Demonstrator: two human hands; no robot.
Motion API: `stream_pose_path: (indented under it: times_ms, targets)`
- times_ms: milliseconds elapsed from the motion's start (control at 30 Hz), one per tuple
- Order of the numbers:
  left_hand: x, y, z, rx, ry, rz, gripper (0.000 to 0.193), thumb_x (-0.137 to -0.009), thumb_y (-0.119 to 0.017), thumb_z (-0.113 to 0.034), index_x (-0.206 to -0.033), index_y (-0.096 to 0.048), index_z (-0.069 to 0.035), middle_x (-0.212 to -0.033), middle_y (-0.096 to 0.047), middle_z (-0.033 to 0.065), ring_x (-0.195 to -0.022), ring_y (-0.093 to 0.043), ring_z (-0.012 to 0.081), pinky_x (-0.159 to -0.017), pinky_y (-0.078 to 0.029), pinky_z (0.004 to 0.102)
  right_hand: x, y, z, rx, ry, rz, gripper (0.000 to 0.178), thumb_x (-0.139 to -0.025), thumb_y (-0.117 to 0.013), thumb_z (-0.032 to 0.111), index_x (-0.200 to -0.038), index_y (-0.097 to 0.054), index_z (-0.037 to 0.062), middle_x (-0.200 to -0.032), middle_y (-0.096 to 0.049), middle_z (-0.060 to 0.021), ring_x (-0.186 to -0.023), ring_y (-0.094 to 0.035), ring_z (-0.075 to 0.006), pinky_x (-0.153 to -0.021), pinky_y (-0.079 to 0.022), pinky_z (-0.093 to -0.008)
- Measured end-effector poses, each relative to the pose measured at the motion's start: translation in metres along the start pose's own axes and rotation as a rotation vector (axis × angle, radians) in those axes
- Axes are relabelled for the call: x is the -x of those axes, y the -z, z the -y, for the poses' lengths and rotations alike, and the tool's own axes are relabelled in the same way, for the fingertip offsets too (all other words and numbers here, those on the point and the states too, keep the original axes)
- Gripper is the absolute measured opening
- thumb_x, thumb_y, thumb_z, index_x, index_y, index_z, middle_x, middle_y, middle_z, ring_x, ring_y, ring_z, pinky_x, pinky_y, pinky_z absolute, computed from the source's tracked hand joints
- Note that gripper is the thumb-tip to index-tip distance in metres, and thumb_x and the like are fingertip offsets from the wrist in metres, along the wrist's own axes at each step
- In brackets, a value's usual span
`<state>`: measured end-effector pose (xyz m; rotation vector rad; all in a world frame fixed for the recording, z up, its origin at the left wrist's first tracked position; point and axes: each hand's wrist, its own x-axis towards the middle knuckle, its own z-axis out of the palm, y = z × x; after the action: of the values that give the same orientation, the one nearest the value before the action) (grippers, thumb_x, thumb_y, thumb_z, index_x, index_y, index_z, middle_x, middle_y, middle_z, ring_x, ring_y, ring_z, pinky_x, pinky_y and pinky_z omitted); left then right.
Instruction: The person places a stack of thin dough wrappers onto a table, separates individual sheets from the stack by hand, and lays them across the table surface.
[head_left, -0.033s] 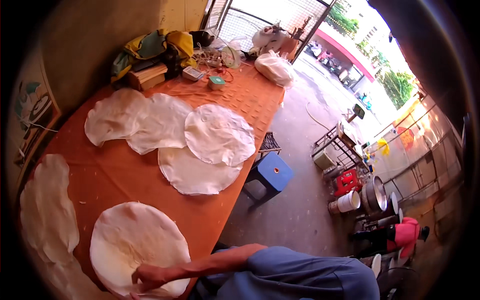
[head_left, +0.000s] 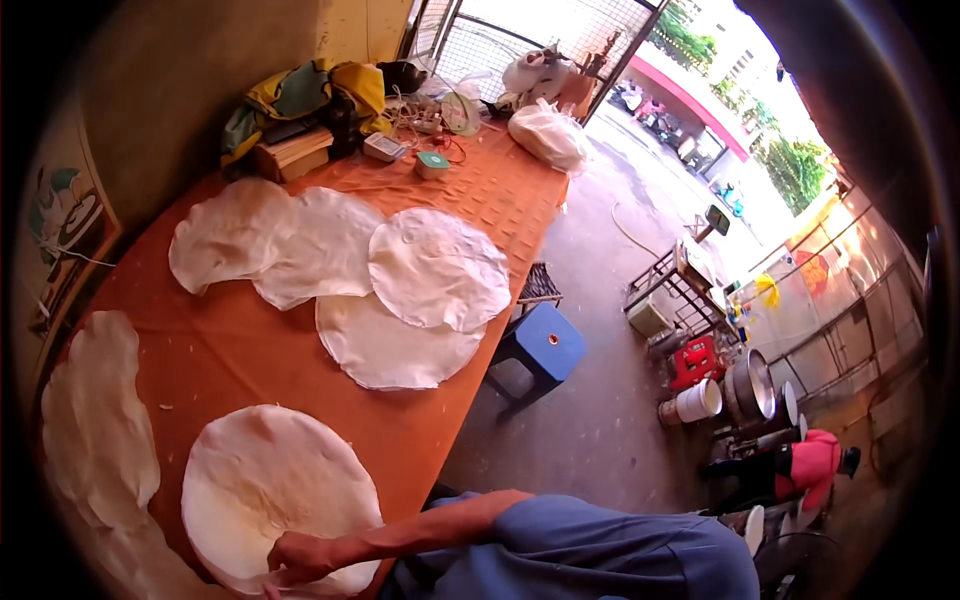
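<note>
in the head view, the handling is going on at a pale round [head_left: 270, 450], lying on the orange cloth [head_left: 230, 350]. the right hand [head_left: 300, 555] is on the pale round's near part, fingers curled downward; whether they pinch it or only press cannot be told. of the left hand [head_left: 272, 592] just a sliver shows by the pale round's near edge, so its grip cannot be told either. beyond the pale round lie four thin pieces: a left sheet [head_left: 225, 235] and a middle sheet [head_left: 325, 245] that overlap, then a right sheet [head_left: 440, 265] partly covering a lower sheet [head_left: 400, 350]. left of the pale round runs a long sheet [head_left: 100, 420], perhaps with another at its near end, though the dim rim makes that unsure. judging by how they lie, the four beyond the pale round look done for now, spread out well apart from both hands. the pale round looks unfinished, being the piece under the right hand, with a wrinkled, yellowish patch in its middle. how many layers it has, and so how much is left, does not show.
</note>
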<state>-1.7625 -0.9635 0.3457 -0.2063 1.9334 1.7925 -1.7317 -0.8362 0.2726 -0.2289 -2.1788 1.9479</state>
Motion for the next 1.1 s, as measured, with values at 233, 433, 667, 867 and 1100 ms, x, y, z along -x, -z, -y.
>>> stream_pose_path:
  times_ms: [233, 433, 667, 867, 1100]
  targets:
    - [-0.066, 0.072, 0.089, 0.357, 0.168, 0.117, 0.062, -0.081, -0.054, -0.029, -0.138, -0.043, -0.007, -0.134, -0.048, 0.0114, -0.122, -0.046, 0.0281, -0.102, -0.040, 0.0436, -0.001, 0.075, 0.015, -0.243, -0.416, 0.020, 0.017, -0.066, -0.062, 0.003, -0.082, -0.066, 0.0008, -0.066, -0.063, -0.0082, -0.060, -0.059, -0.0162, -0.049, -0.046, -0.0320]
    - [-0.041, 0.086, 0.090, 0.517, 0.100, 0.123, 0.065, -0.078, -0.052, -0.011, -0.142, -0.039, -0.010, -0.138, -0.046, 0.0086, -0.128, -0.043, 0.0278, -0.108, -0.036, 0.0439, 0.015, 0.265, 0.113, -0.363, -0.276, -0.504, 0.018, -0.089, -0.064, 0.016, -0.097, -0.070, 0.0013, -0.079, -0.069, -0.0086, -0.064, -0.066, -0.0166, -0.058, -0.054, -0.0291]
    - [-0.048, 0.079, 0.090, 0.608, 0.227, 0.178, 0.069, -0.081, -0.053, -0.009, -0.146, -0.035, -0.019, -0.142, -0.044, 0.0030, -0.130, -0.043, 0.0256, -0.108, -0.037, 0.0447, -0.084, 0.380, 0.168, -0.387, 0.066, -0.528, 0.004, -0.084, -0.054, 0.003, -0.084, -0.058, 0.0034, -0.070, -0.058, -0.0045, -0.053, -0.055, -0.0138, -0.044, -0.044, -0.0272]
    - [-0.034, 0.081, 0.085, 0.670, 0.236, 0.228, 0.064, -0.084, -0.053, -0.010, -0.146, -0.037, -0.017, -0.145, -0.043, 0.0040, -0.131, -0.041, 0.0259, -0.109, -0.035, 0.0462, -0.084, 0.473, 0.148, -0.461, 0.067, -0.807, 0.009, -0.087, -0.059, 0.009, -0.093, -0.057, 0.0032, -0.087, -0.061, -0.0071, -0.079, -0.064, -0.0247, -0.072, -0.057, -0.0491]
    - [-0.026, 0.068, 0.076, 0.561, 0.048, 0.291, 0.062, -0.090, -0.057, -0.021, -0.146, -0.034, -0.006, -0.145, -0.041, 0.0095, -0.133, -0.039, 0.0271, -0.112, -0.030, 0.0440, 0.060, 0.431, -0.046, -0.366, -0.577, -1.013, 0.013, -0.087, -0.056, 0.010, -0.092, -0.058, -0.0022, -0.081, -0.064, -0.0170, -0.073, -0.068, -0.0344, -0.071, -0.060, -0.0472]
